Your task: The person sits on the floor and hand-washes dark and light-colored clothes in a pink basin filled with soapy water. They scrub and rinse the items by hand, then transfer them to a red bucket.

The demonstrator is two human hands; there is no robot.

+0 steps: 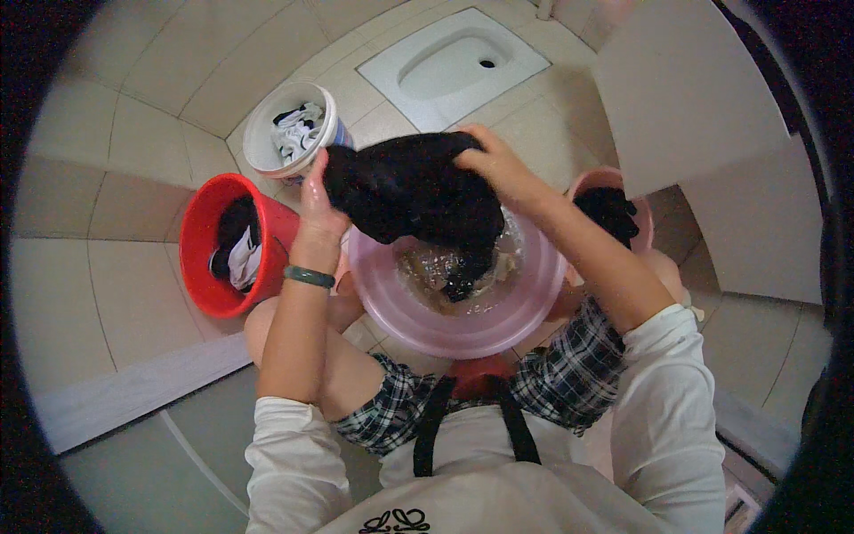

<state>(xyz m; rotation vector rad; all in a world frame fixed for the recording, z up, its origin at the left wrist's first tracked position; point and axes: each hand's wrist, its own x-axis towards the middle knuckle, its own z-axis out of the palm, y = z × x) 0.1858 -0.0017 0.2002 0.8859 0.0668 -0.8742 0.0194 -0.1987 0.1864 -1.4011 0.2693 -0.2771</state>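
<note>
Both hands hold a wet black cloth garment stretched over a pink plastic basin. My left hand grips its left end, and a dark bangle circles that wrist. The upper right part of the garment is in my right hand. A lower end of the cloth hangs down into the sudsy water in the basin. What kind of garment it is, I cannot tell. The basin stands on the floor between my knees.
To the left, a red bucket holds dark and white clothes. Behind it stands a white bucket with white and black cloth. A pink bucket with black cloth is at right. A squat toilet is set into the tiled floor ahead.
</note>
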